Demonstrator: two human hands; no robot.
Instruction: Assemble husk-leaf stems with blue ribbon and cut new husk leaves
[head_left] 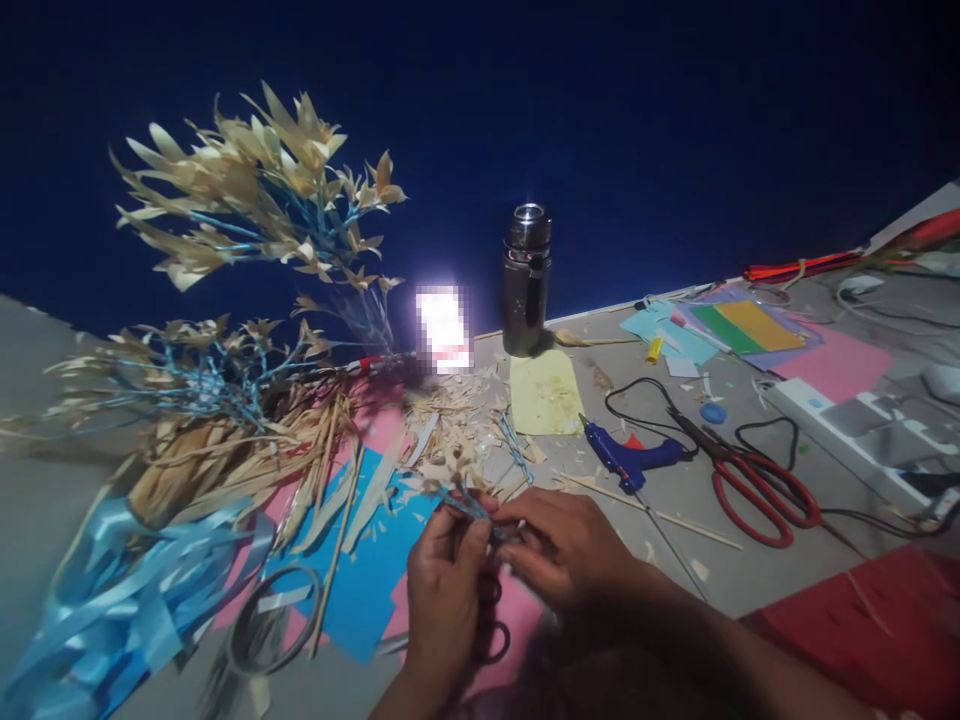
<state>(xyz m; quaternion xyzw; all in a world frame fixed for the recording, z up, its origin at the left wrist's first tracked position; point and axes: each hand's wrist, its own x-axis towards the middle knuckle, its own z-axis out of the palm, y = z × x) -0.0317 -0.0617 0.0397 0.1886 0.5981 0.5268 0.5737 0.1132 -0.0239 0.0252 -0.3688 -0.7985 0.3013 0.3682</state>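
Observation:
My left hand (444, 590) and my right hand (568, 545) meet low in the middle, both pinched on a thin blue-wrapped stem (466, 502) with small dry leaf pieces on it. The fingers are closed round it. Under the hands lie black-handled scissors (491, 625) on pink paper (510, 620) and blue paper (367, 580). A heap of dry leaf scraps (457, 420) sits just beyond the hands.
Leaf branches on blue stems (255, 200) rise at left above dry strips (225, 460) and blue ribbon (127, 590). A tape roll (264, 620), steel flask (526, 280), yellow sheet (546, 392), blue glue gun (630, 458), red scissors (757, 485), power strip (847, 425) and coloured papers (742, 328) lie around.

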